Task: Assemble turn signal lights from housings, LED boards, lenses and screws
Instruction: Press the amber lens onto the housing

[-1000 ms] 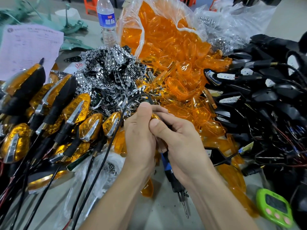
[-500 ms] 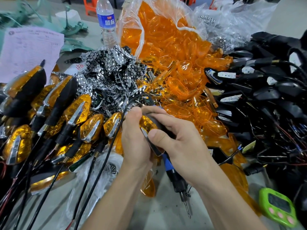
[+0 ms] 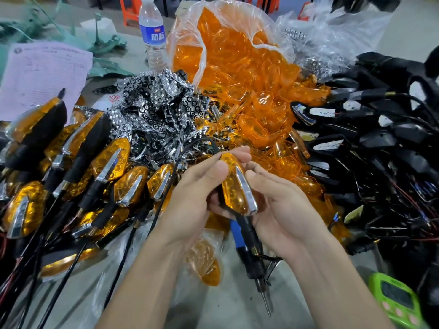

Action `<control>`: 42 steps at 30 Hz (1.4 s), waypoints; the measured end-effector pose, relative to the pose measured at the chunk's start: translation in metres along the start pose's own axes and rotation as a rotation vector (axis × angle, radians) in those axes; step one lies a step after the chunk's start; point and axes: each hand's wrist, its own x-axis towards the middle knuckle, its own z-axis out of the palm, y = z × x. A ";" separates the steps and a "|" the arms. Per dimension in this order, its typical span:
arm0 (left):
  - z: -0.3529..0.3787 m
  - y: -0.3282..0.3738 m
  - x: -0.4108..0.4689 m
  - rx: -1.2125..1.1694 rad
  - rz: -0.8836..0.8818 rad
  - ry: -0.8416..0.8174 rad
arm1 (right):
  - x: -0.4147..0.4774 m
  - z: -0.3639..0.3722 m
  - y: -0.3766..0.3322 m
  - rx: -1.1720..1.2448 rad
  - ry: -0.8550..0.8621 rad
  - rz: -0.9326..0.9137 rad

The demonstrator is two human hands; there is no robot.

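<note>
Bare grey desk [image 3: 221, 307] shows only in front of the blue-and-black electric screwdriver [image 3: 249, 260]. Left of it, black cables [image 3: 125, 255] and a pile of amber turn signals [image 3: 118, 172] crowd in. To the right are tangled black plastic housings [image 3: 380, 150] and a green timer [image 3: 399, 302]. Behind are chrome reflector pieces [image 3: 154, 110] and a clear bag of orange lenses [image 3: 237, 62]. Above it, left hand [image 3: 190, 200] and right hand [image 3: 285, 210] grip one chrome-trimmed amber light [image 3: 234, 186].

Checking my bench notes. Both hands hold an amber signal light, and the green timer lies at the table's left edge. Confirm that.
One slip: the head view shows the green timer at the table's right edge, low in the picture, not the left. The left hand and right hand do hold the amber signal light.
</note>
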 end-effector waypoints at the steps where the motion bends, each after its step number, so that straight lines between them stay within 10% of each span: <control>1: -0.001 0.001 -0.001 0.021 -0.010 -0.008 | 0.000 0.001 0.001 0.015 0.014 0.000; 7: 0.004 0.003 0.003 -0.023 0.016 0.223 | 0.002 0.008 0.008 -0.738 0.244 -0.291; 18: 0.005 0.003 0.007 0.044 0.042 0.495 | -0.005 0.010 0.014 -1.186 0.307 -0.489; 27: -0.024 -0.001 0.001 -0.188 0.068 -0.084 | -0.007 0.015 0.008 -1.042 0.172 -0.478; 42: -0.006 -0.011 0.007 -0.133 0.131 0.148 | -0.003 0.009 0.019 -1.223 0.299 -0.358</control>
